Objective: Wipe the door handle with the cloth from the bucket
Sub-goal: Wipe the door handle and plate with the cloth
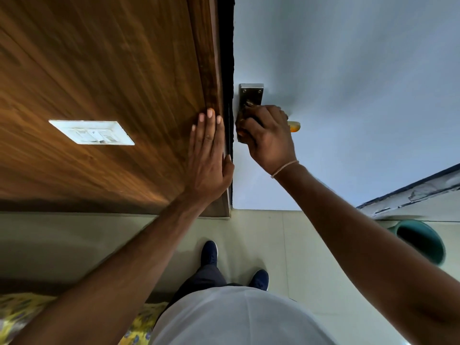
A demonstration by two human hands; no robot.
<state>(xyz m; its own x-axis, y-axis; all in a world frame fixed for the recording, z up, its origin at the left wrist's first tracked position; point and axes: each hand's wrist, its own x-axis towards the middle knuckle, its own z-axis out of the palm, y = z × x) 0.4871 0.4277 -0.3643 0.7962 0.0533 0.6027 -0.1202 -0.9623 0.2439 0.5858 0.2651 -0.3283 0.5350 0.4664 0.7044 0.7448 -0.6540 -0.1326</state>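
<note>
The handle [251, 100] sits on the pale door [348, 70], just beside the dark gap at the door's edge, its steel backplate running up and down the door with two screws showing at the top. The lever itself is almost wholly hidden under the right hand [267, 135], which is curled shut over it; a dark wad shows between the fingers [245, 125] and the plate, and an orange-yellow tip [295, 126] pokes out past the knuckles toward the right. Whether the dark wad is the cloth, and what the orange tip belongs to, cannot be told for sure, though the hand looks closed on the cloth pressed against the handle. The left hand [209, 150] lies flat and open on the wooden panel [99, 70] just across the gap, holding nothing, its thumb at the door's edge as if to steady it. The bucket [423, 241] stands on the floor [273, 245] well apart, low to the right. The right hand is already on the handle, so the stroke likely runs along the lever, out toward the orange end and away from the plate. The bare upper part of the plate lies just above the fingers.
</note>
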